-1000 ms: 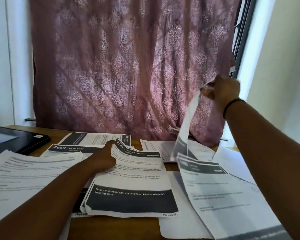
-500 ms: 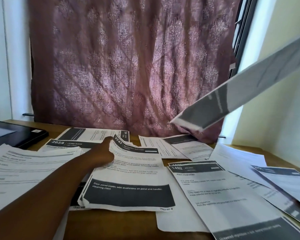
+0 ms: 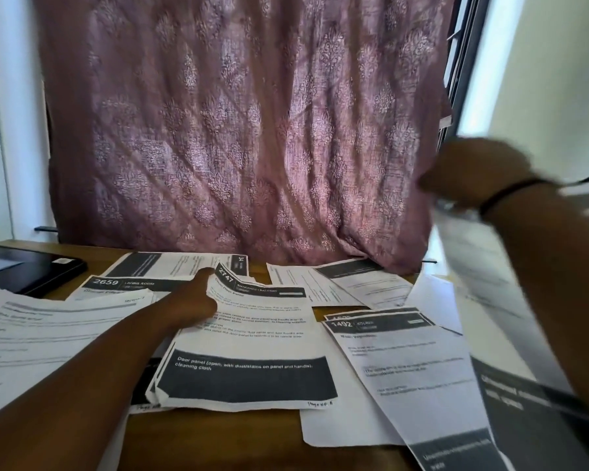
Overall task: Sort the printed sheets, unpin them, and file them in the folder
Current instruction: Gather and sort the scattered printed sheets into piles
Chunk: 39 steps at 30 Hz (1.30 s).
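The left hand [image 3: 193, 302] lies on the upper left corner of the sheaf of sheets [image 3: 252, 348] headed 2747 at mid-table, its thumb straight along that edge, the other fingers hidden, so its hold cannot be told. The sheaf's long side runs away from the person, header far, dark band near. The right hand [image 3: 473, 175], blurred and raised at right, seems curled above one smeared sheet [image 3: 483, 263]; at least eight printed sheets lie across the wooden table [image 3: 218, 440], one dark folder [image 3: 31, 270] at far left.
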Available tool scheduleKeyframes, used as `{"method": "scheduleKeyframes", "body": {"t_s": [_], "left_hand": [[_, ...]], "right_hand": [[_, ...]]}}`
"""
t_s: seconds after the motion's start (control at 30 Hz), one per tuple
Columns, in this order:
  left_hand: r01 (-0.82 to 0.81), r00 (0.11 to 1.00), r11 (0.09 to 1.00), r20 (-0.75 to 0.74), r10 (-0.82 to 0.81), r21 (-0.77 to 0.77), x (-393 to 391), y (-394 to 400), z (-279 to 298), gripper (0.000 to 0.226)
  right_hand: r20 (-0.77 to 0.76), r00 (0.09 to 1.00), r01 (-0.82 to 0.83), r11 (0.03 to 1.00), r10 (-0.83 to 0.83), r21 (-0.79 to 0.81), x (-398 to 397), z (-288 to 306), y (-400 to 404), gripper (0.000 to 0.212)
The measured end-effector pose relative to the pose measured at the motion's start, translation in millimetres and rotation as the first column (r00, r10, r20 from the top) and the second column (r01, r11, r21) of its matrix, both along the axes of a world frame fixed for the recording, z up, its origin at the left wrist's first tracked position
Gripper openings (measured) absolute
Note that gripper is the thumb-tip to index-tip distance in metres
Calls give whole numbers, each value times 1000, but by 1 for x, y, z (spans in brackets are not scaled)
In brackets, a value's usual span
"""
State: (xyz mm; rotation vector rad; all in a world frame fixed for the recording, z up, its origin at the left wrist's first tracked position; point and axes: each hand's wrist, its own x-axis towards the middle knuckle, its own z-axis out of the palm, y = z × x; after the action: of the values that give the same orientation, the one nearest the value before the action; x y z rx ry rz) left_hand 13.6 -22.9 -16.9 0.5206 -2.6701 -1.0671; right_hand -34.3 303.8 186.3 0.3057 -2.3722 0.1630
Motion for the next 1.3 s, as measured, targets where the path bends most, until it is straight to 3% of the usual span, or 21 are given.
{"method": "scheduleKeyframes", "body": {"t_s": [0.1,0.2,0.4,0.6,0.73,0.87,1.07,1.3], "left_hand": [[13,1000,1000,8,-13,-4,1,1,0,79],[11,1000,1000,19,-10,-10,1,0,0,80],[7,1000,1000,-2,-7,-2,0,-1,1,79],[2,1000,1000,-9,-2,-12,0,-2,0,79],[4,1000,1000,-3,-4,-8,1,1,0,79],[-2,1000,1000,-5,2,-31,2,2,1,78],[48,999,998,19,-47,-46,-1,1,-2,73],[49,997,993,59,-43,-106,-7,-4,-6,49]], "right_hand": [[164,986,-44,993,25,111,-18,-77,-27,20],[261,965,-61,991,27,121,-30,-142,-50,23],[399,916,-97,989,45,113,-27,-198,-73,24],[442,888,-256,935,127,246,-7,-208,-73,37],[560,809,-260,963,178,70,-28,-188,-62,30],[525,832,-170,984,177,-62,-72,-166,-42,29],[527,848,-78,997,59,13,-123,-184,-36,42],[578,816,-19,997,-26,73,-148,-193,-50,62]]}}
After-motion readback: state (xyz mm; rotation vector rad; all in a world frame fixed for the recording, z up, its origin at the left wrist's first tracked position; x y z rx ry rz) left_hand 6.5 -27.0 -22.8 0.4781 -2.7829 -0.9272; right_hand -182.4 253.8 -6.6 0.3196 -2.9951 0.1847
